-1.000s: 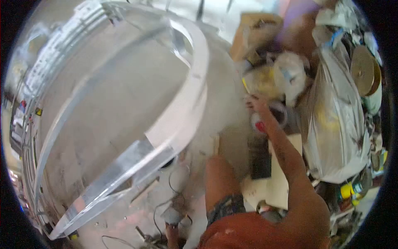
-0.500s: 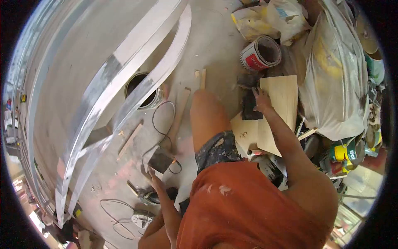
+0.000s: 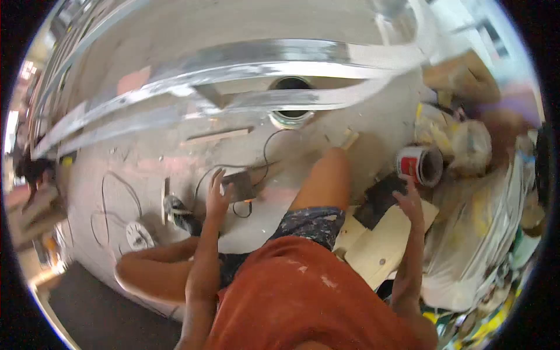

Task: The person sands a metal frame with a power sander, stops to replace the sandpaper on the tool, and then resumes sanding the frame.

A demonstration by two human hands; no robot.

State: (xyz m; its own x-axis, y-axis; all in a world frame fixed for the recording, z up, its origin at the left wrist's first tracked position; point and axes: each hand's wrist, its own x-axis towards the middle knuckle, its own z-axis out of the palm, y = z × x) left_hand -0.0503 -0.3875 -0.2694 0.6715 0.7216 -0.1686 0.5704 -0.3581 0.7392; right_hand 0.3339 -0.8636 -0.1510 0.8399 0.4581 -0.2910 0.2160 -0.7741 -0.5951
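Observation:
My left hand (image 3: 218, 196) is raised with fingers apart, its thumb overlapping the edge of a dark square piece (image 3: 240, 187) near a thin cable. My right hand (image 3: 410, 201) is at the right side of a black sheet (image 3: 378, 203), fingers spread and nothing gripped in them. Under and beside that sheet are pale wooden boards (image 3: 382, 256). Just beyond the right hand stands an open paint can (image 3: 429, 166) with a red and white label.
A long curved frame (image 3: 251, 70), partly whitish and partly grey, spans the space ahead. Behind its lower rail stands an open bucket (image 3: 291, 121). A wood strip (image 3: 219, 136) and a cable reel (image 3: 140, 235) lie on the floor. Plastic sheeting (image 3: 478, 227) bulges at the right.
The view has swung round, so the curved frame now runs across the top. My right hand has shifted off the black sheet to its side. The left hand stays beside the dark square piece.

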